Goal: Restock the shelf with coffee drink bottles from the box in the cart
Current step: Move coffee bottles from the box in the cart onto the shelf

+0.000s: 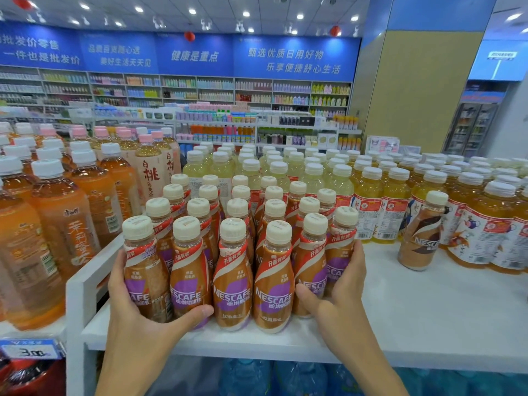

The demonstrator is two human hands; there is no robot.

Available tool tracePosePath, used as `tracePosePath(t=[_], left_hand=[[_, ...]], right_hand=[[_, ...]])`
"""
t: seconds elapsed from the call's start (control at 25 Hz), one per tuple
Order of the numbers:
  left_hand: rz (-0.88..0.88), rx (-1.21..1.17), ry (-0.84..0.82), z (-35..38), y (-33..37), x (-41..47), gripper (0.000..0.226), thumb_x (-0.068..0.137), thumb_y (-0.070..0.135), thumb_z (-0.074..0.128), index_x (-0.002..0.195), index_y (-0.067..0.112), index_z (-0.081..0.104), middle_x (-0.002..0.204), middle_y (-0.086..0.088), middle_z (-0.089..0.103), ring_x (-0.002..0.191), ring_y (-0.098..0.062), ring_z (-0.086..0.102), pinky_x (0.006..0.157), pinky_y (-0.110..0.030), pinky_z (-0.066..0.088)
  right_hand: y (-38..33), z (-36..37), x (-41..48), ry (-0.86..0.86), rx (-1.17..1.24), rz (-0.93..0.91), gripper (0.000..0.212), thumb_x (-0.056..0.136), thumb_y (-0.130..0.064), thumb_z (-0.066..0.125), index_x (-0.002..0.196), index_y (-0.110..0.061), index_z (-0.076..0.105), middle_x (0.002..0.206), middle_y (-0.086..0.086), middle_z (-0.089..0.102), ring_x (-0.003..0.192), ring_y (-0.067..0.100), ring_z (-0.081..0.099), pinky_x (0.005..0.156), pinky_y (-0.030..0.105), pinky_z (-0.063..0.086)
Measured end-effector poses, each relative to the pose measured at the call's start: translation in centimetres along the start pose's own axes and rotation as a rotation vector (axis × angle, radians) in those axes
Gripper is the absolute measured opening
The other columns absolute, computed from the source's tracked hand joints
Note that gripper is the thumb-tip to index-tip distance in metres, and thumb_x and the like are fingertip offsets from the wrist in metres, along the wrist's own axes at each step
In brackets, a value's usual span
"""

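Since the small brown plastic coffee drink bottles with cream caps (233,270) stand packed in rows at the front of the white shelf (414,324), they probably handle as one block: heavy with liquid, stiff, smooth-sleeved and slippery. The left hand (134,304) and right hand (341,290) bracket the front row, each grip closed round an end bottle's body. Low on the body looks the steadiest hold.

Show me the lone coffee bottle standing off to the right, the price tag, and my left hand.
lone coffee bottle (422,238): head view, on its brown label.
price tag (30,350): head view, on the white number strip.
left hand (128,307): head view, on the back of the hand.
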State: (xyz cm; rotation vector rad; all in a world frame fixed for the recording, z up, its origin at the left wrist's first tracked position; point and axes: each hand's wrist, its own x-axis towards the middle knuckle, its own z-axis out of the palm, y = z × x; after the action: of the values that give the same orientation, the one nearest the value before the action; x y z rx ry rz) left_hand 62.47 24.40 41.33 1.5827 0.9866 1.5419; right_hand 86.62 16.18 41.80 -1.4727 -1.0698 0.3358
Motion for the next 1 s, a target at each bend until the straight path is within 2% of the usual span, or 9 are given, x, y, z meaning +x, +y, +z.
tracePosePath(t=[0.16,0.28,0.36,0.44,0.56,0.64,0.8,0.92,1.0], left_hand=[[-0.001,-0.012,0.006,0.1,-0.2,0.0,0.125,0.043,0.017,0.097,0.125,0.07,0.02,0.114,0.056,0.037,0.115,0.012,0.046,0.098,-0.034,0.042],[-0.002,-0.003,0.016,0.3,0.1,0.0,0.124,0.044,0.016,0.096,0.128,0.066,0.02,0.13,0.032,0.039,0.124,0.001,0.042,0.102,-0.04,0.042],[-0.006,0.002,0.018,0.2,0.2,-0.1,0.126,0.044,0.014,0.096,0.132,0.059,0.019,0.134,0.027,0.038,0.126,-0.002,0.041,0.103,-0.04,0.041],[-0.001,-0.002,0.012,0.2,0.2,-0.1,0.126,0.044,0.013,0.096,0.134,0.058,0.02,0.128,0.032,0.041,0.122,0.002,0.044,0.1,-0.035,0.041],[0.001,-0.012,0.001,0.1,0.0,-0.1,0.124,0.043,0.013,0.097,0.124,0.068,0.02,0.115,0.052,0.036,0.113,0.014,0.047,0.097,-0.031,0.041],[-0.002,-0.012,0.005,0.0,0.0,-0.1,0.124,0.043,0.014,0.097,0.122,0.07,0.02,0.112,0.056,0.033,0.115,0.012,0.047,0.098,-0.033,0.042],[0.004,0.007,0.008,0.1,-0.2,0.0,0.122,0.044,0.016,0.097,0.123,0.07,0.02,0.116,0.051,0.036,0.125,-0.001,0.042,0.099,-0.036,0.043],[0.004,0.014,0.017,0.1,-0.4,0.0,0.123,0.044,0.018,0.097,0.127,0.067,0.02,0.129,0.033,0.04,0.127,-0.002,0.042,0.103,-0.042,0.044],[0.003,0.006,0.016,0.0,-0.6,0.0,0.124,0.044,0.018,0.097,0.128,0.067,0.019,0.126,0.036,0.042,0.128,-0.003,0.042,0.104,-0.042,0.044]], right_hand=[[0.6,0.1,0.8,-0.026,-0.05,-0.005,0.116,0.086,-0.016,0.079,0.158,-0.035,-0.01,0.163,-0.02,0.003,0.152,0.01,0.015,0.125,0.043,0.022],[0.7,0.1,1.7,-0.031,-0.072,0.006,0.116,0.086,-0.016,0.078,0.158,-0.034,-0.011,0.164,-0.017,0.002,0.152,0.011,0.015,0.125,0.046,0.022],[0.7,-0.1,2.0,-0.048,-0.071,0.01,0.117,0.086,-0.017,0.079,0.158,-0.033,-0.012,0.164,-0.017,0.002,0.152,0.011,0.014,0.125,0.046,0.021],[0.7,-0.2,2.3,-0.066,-0.074,0.006,0.118,0.085,-0.018,0.08,0.158,-0.032,-0.011,0.164,-0.015,0.004,0.152,0.011,0.016,0.125,0.045,0.021],[0.8,-0.3,2.9,-0.075,-0.082,0.019,0.12,0.082,-0.021,0.082,0.157,-0.035,-0.01,0.162,-0.015,0.007,0.15,0.013,0.02,0.124,0.046,0.025],[0.8,-0.4,3.3,-0.08,-0.089,0.029,0.122,0.079,-0.025,0.084,0.156,-0.039,-0.009,0.161,-0.016,0.009,0.15,0.014,0.022,0.123,0.049,0.027],[1.2,-0.7,4.0,-0.102,-0.079,0.058,0.123,0.07,-0.038,0.082,0.151,-0.051,-0.01,0.159,-0.021,0.007,0.15,0.014,0.022,0.122,0.053,0.029],[1.4,-0.8,4.3,-0.125,-0.063,0.083,0.125,0.066,-0.043,0.081,0.149,-0.052,-0.011,0.159,-0.023,0.007,0.15,0.013,0.022,0.122,0.052,0.028],[1.6,-1.0,4.5,-0.138,-0.05,0.084,0.126,0.066,-0.042,0.082,0.149,-0.051,-0.012,0.159,-0.023,0.006,0.15,0.013,0.021,0.123,0.052,0.027]])
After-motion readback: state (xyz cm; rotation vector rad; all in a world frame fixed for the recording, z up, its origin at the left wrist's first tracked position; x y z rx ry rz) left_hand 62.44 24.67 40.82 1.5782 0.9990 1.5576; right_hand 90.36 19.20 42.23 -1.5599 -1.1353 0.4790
